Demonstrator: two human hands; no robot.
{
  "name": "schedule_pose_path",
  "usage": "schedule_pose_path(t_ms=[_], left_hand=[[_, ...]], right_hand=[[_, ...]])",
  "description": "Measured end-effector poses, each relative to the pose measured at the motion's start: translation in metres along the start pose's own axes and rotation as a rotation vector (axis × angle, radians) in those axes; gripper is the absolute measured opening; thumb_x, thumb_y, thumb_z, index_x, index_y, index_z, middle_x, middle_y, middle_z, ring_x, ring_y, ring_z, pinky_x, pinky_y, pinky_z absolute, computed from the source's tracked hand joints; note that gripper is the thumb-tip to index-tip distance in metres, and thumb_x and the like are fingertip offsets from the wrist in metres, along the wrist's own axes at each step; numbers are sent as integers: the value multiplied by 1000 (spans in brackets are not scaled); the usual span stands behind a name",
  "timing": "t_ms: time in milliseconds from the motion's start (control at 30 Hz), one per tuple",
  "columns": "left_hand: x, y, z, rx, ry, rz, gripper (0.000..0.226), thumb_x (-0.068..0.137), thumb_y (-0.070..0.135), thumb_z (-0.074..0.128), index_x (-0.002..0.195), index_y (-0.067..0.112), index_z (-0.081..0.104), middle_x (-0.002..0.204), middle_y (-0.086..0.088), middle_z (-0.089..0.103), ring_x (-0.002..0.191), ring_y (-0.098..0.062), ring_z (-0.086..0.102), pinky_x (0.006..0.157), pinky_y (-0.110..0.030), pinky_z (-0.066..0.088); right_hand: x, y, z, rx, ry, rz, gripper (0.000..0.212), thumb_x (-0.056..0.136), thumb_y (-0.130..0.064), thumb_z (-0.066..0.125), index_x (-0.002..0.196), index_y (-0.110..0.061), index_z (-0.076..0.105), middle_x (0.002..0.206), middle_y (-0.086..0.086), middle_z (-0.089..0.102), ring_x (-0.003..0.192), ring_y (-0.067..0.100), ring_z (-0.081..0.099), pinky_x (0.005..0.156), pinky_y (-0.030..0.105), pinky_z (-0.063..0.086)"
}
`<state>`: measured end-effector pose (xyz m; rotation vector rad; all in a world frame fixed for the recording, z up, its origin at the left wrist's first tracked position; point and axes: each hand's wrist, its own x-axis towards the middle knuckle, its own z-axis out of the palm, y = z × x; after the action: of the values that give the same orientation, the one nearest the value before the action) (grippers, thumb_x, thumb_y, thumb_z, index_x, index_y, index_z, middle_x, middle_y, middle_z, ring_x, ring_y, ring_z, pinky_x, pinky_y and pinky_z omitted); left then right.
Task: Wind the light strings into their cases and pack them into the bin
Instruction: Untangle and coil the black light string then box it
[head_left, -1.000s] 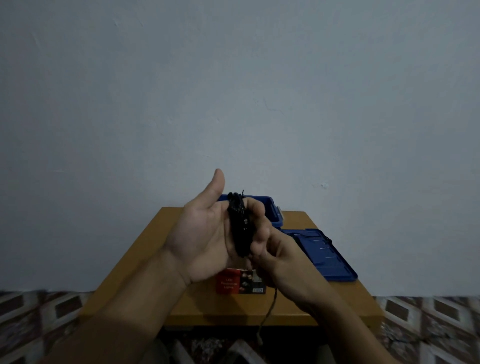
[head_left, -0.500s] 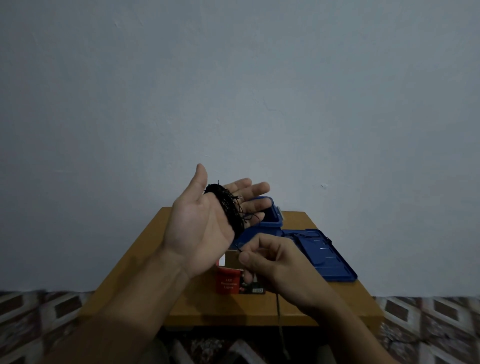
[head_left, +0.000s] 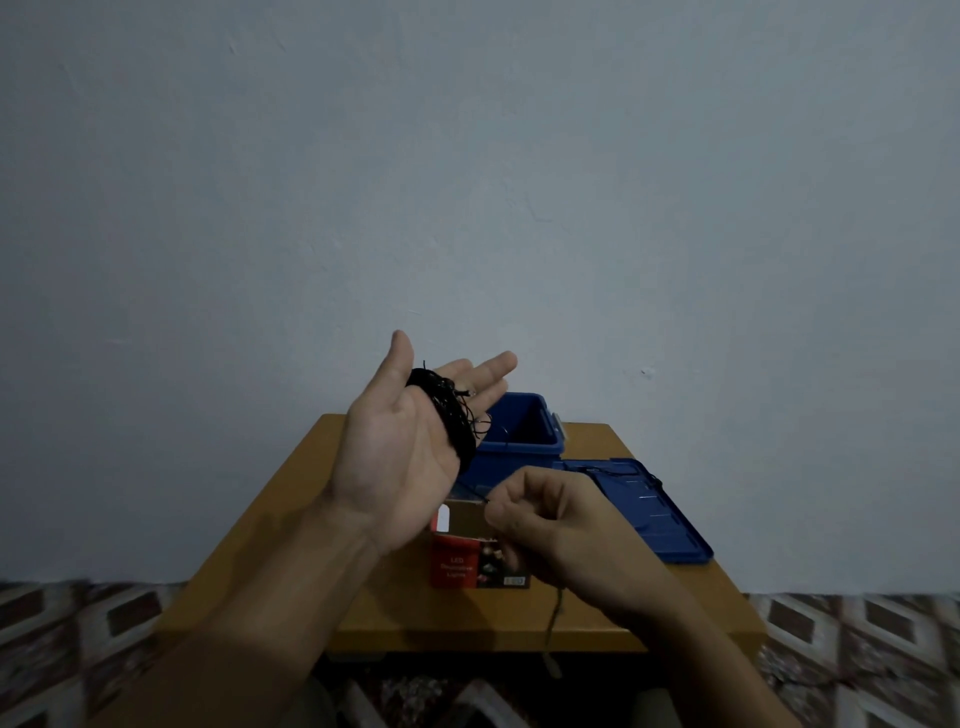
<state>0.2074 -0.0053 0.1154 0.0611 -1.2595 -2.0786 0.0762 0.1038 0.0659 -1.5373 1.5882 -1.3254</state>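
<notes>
My left hand (head_left: 400, 447) is raised palm up above the table, fingers straight, with a black light string (head_left: 447, 413) wound in a thick coil around its fingers. My right hand (head_left: 545, 519) is lower and to the right, fingers curled, pinching the loose strand of the string that runs from the coil. The rest of the strand hangs down past the table's front edge. A red cardboard case (head_left: 470, 558) stands open-topped under my hands. Behind it sits the open blue bin (head_left: 524, 434).
The bin's blue lid (head_left: 654, 512) lies flat on the right side of the small wooden table (head_left: 291, 499). A plain wall stands right behind the table. Patterned floor shows on both sides below.
My right hand left the coil and dropped down and right, drawing the strand out. My left hand opened flat, its fingers now spread straight with the coil showing.
</notes>
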Motion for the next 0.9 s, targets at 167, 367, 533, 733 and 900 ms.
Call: schedule_pose_path(t_ms=[167,367,533,733,900], left_hand=[[1,-2,-1,121,10,32,84,91,67,23,156,13,20,141,0,60,143,-13,38,125,-43,9],[-2,-3,-3,190,36,-41,91,89,69,22,158,11,15,141,0,60,143,-16,39,104,-29,32],[1,-10,-12,371,69,-136,87,91,70,19,157,13,20,137,0,62,132,-14,50,103,-33,30],[0,-16,-16,540,-2,-264,86,91,71,20,148,9,38,118,-2,71,107,-10,67,96,-26,46],[-8,-11,-8,674,-148,-313,83,94,71,15,108,5,63,83,-15,66,71,-24,61,68,-28,51]], right_hand=[[-1,-2,-2,0,-1,14,20,99,-28,58,87,-12,62,63,2,62,44,4,47,45,14,37],[-3,-7,-12,3,77,-15,43,95,-39,62,69,-6,56,49,6,52,37,18,39,41,25,34],[-5,-20,-21,113,97,-39,32,91,-35,64,72,-10,57,48,1,43,39,14,30,42,25,24],[-7,-36,-27,-18,89,-150,20,98,-16,59,94,1,66,50,-9,50,40,1,36,42,13,30],[-7,-51,-31,-125,34,-209,18,101,-2,52,99,10,64,50,-15,59,42,-5,52,45,7,40]])
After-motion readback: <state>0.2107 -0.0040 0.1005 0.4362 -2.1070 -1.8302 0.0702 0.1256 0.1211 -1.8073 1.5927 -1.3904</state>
